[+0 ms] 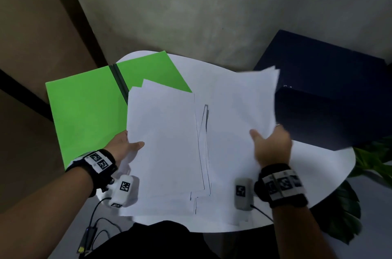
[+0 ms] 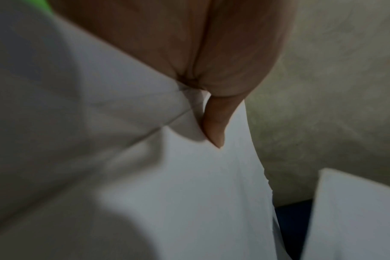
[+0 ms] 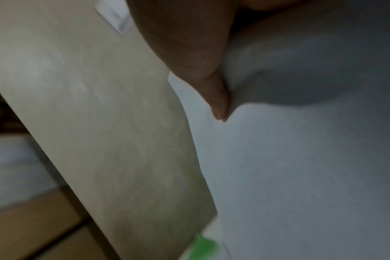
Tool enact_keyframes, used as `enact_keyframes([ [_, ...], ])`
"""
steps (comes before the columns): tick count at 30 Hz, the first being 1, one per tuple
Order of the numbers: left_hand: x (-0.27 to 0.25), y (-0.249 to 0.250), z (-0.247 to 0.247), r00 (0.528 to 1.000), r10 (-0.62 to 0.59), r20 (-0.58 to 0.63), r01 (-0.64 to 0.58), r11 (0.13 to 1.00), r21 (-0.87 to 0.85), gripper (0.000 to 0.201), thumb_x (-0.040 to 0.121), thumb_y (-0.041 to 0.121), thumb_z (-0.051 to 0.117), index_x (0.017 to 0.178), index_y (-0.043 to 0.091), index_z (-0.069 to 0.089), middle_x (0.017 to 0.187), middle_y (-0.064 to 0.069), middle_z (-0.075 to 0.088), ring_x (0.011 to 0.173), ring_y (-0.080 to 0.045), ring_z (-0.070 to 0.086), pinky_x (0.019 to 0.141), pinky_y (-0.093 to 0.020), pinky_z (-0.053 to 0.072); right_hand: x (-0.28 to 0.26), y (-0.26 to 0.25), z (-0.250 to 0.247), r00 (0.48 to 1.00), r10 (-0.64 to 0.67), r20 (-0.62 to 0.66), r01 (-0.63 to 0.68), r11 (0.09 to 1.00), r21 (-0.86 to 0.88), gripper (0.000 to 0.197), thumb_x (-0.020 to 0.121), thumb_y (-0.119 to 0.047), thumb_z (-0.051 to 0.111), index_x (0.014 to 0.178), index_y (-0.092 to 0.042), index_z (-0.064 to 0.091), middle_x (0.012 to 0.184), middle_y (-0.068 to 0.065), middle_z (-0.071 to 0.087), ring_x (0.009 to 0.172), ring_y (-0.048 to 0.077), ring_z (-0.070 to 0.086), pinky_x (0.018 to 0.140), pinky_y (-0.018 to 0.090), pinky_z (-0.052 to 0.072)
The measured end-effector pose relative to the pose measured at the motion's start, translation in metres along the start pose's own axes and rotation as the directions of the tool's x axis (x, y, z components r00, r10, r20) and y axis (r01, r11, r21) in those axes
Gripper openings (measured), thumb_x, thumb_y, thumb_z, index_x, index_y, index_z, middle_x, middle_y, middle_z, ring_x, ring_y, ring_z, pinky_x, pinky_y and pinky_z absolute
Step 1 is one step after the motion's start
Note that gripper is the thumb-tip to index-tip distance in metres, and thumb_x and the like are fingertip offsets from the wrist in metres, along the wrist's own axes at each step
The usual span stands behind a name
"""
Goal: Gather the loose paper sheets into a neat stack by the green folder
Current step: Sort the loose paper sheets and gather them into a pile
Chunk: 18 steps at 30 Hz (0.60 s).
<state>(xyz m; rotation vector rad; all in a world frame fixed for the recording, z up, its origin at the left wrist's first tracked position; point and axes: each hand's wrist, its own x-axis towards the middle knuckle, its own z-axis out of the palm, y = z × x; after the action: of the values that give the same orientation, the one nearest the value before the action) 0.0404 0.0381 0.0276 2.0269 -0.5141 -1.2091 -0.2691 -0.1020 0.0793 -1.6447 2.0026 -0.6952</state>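
An open bright green folder lies at the table's left, hanging over its edge. My left hand pinches the left edge of a bundle of white paper sheets, thumb on top; the thumb shows pressed on paper in the left wrist view. My right hand grips another batch of white sheets lifted and blurred at the right; its thumb lies on that paper. The two batches overlap in the middle, edges uneven.
The round white table carries a dark navy box at the right rear. Green plant leaves stick out beyond the right edge. Cables hang by my lap. A grey wall stands behind.
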Motion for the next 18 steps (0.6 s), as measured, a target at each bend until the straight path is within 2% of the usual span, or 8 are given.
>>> enact_keyframes([
  [4,0.015,-0.016,0.011,0.99,-0.006,0.138,-0.008,0.995,0.098,0.02,0.089,0.007,0.067,0.106,0.016,0.064,0.1,0.0,0.07,0.103,-0.027,0.066,0.097,-0.04,0.049,0.007,-0.041,-0.058,0.977,-0.104,-0.188,0.17,0.911,0.377,0.036,0.074,-0.017,0.084,0.105,-0.008,0.067,0.097,-0.001,0.071,0.086,0.011,0.068,0.078,0.02,0.054],
  [6,0.019,-0.021,0.019,0.987,0.02,0.162,-0.041,0.991,0.129,0.024,0.087,0.009,0.064,0.105,0.025,0.065,0.102,0.0,0.073,0.099,-0.025,0.068,0.095,-0.043,0.052,0.01,-0.048,-0.056,0.986,-0.1,-0.133,0.156,0.832,0.533,0.033,0.072,-0.015,0.087,0.096,-0.018,0.065,0.092,-0.013,0.069,0.076,-0.003,0.067,0.074,0.013,0.054],
  [8,0.023,-0.025,0.027,0.984,0.072,0.165,-0.098,0.983,0.153,0.03,0.085,0.014,0.061,0.112,0.029,0.058,0.109,0.0,0.071,0.101,-0.025,0.067,0.093,-0.04,0.051,0.013,-0.04,-0.029,0.999,-0.05,0.014,0.032,0.802,0.597,0.035,0.068,-0.011,0.089,0.092,-0.02,0.065,0.091,-0.012,0.072,0.078,0.0,0.071,0.076,0.022,0.058],
  [10,0.029,-0.025,0.03,0.981,0.075,0.179,-0.09,0.993,0.078,0.043,0.083,0.042,0.06,0.122,0.025,0.051,0.123,-0.005,0.066,0.111,-0.026,0.063,0.101,-0.046,0.048,0.014,-0.025,0.013,0.989,0.004,0.148,-0.088,0.823,0.561,0.041,0.065,-0.008,0.09,0.097,-0.016,0.067,0.094,-0.005,0.074,0.081,0.011,0.072,0.081,0.031,0.059],
  [12,0.044,-0.031,0.028,0.985,-0.07,0.157,0.087,0.991,-0.103,0.08,0.083,0.071,0.047,0.139,0.014,0.045,0.144,-0.009,0.051,0.129,-0.031,0.052,0.111,-0.051,0.037,0.009,-0.007,0.056,0.969,0.082,0.234,-0.187,0.863,0.469,0.055,0.065,-0.01,0.09,0.113,-0.008,0.064,0.107,0.002,0.072,0.089,0.017,0.069,0.086,0.03,0.055],
  [14,0.062,-0.04,0.024,0.968,-0.193,0.16,0.227,0.946,-0.233,0.109,0.066,0.091,0.045,0.145,0.015,0.044,0.147,-0.007,0.047,0.134,-0.033,0.046,0.113,-0.054,0.033,-0.001,0.01,0.09,0.942,0.167,0.293,-0.244,0.937,0.251,0.066,0.074,-0.021,0.086,0.13,-0.006,0.053,0.122,0.002,0.063,0.105,0.019,0.062,0.093,0.027,0.048],
  [16,0.065,-0.038,0.03,0.977,-0.157,0.142,0.182,0.966,-0.185,0.11,0.06,0.09,0.053,0.142,0.018,0.046,0.143,-0.004,0.051,0.13,-0.032,0.05,0.11,-0.052,0.038,-0.016,0.025,0.117,0.903,0.186,0.387,-0.203,0.979,0.003,0.073,0.085,-0.034,0.074,0.143,-0.005,0.04,0.141,0.012,0.053,0.127,0.028,0.053,0.107,0.032,0.04],
  [18,0.061,-0.036,0.037,0.996,-0.029,0.082,0.024,0.998,0.062,0.078,0.077,0.066,0.065,0.13,0.012,0.046,0.127,-0.009,0.061,0.114,-0.03,0.059,0.098,-0.044,0.048,-0.034,0.03,0.133,0.867,0.108,0.487,-0.034,0.987,-0.158,0.074,0.093,-0.042,0.061,0.15,-0.003,0.032,0.152,0.014,0.04,0.14,0.03,0.038,0.117,0.038,0.03],
])
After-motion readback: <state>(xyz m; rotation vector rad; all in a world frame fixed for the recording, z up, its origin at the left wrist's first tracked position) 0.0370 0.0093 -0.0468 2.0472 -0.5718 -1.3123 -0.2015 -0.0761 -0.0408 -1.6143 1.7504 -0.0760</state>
